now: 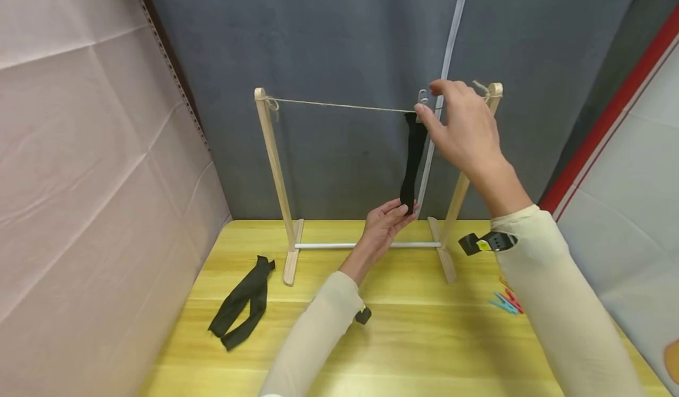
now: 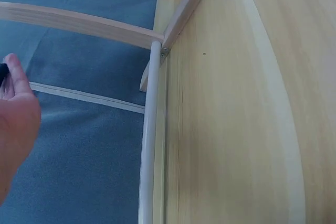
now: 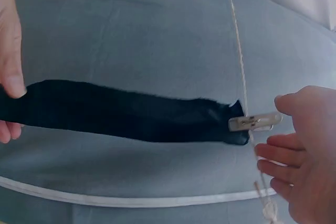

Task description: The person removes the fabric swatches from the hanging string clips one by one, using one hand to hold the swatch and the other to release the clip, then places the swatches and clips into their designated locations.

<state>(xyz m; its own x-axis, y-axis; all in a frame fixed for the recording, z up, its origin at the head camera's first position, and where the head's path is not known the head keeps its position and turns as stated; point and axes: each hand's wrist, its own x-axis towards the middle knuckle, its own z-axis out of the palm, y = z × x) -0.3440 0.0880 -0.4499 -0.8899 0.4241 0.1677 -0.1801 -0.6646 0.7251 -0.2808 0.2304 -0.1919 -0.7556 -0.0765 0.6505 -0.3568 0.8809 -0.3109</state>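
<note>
A narrow strip of folded black cloth (image 1: 414, 155) hangs from the string (image 1: 339, 105) of a small wooden rack. A clear clothespin (image 3: 256, 121) clips its top edge to the string. My left hand (image 1: 383, 226) pinches the cloth's lower end between thumb and fingers. Beside the clothespin is my right hand (image 1: 467, 127), its thumb and fingers spread; in the right wrist view they are apart from the clip. Only part of the left hand (image 2: 18, 124) shows in the left wrist view, with a bit of black cloth at the edge.
Small black trousers (image 1: 246, 303) lie flat on the wooden table (image 1: 392, 350) at the left. Several coloured clothespins (image 1: 506, 303) lie at the right, partly behind the right sleeve. The rack has wooden posts (image 1: 276, 173) and a white bottom bar (image 1: 329, 245). A grey curtain (image 1: 339, 43) stands behind.
</note>
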